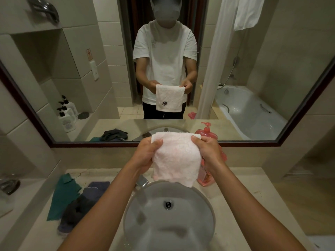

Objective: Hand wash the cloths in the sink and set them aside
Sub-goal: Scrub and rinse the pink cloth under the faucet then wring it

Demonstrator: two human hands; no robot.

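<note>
I hold a pale pink cloth (176, 157) up in front of the mirror, above the back rim of the round sink (204, 201). My left hand (146, 155) grips its upper left edge, thumb over the front. My right hand (208, 152) grips the upper right edge the same way. The cloth hangs spread between both hands, its lower edge just over the basin. The basin holds shallow water around the drain (168, 204). On the counter to the left lie a green cloth (63, 194), a dark grey cloth (78, 210) and a blue-purple cloth (96, 188).
A pink pump bottle (205, 175) stands on the counter behind my right hand. The chrome tap (142, 182) sits at the sink's back left. A wide mirror (72, 69) fills the wall ahead. A glass object (9, 185) is at the far left.
</note>
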